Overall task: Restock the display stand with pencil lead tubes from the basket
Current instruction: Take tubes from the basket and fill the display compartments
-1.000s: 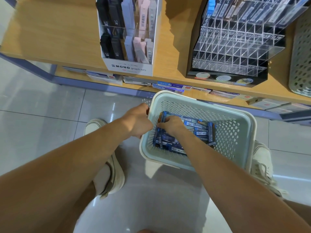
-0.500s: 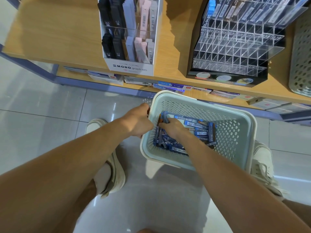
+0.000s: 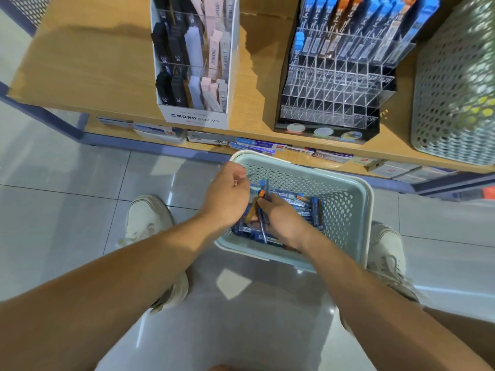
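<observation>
A pale green perforated basket (image 3: 351,191) stands on the floor between my feet, with several blue pencil lead tubes (image 3: 302,204) in it. My right hand (image 3: 284,220) reaches into the basket and pinches a blue tube and an orange-capped tube (image 3: 263,195), raised on end. My left hand (image 3: 227,196) hovers over the basket's left rim with curled fingers, close against those tubes; its palm side is hidden. The clear acrylic display stand (image 3: 334,103) sits on the wooden shelf above. Its upper rows hold blue and orange tubes (image 3: 361,22), while the lower slots are bare.
A white MONO display box (image 3: 195,119) of black, grey and pink lead cases stands left of the stand. Another perforated basket (image 3: 455,89) sits at the shelf's right end. Flat boxes (image 3: 254,143) line the lower shelf. My shoes (image 3: 147,218) flank the floor basket.
My right hand has lifted tubes up out of the pile. My left hand has risen from the basket's rim toward them. The camera has tilted up, showing more of the stand.
</observation>
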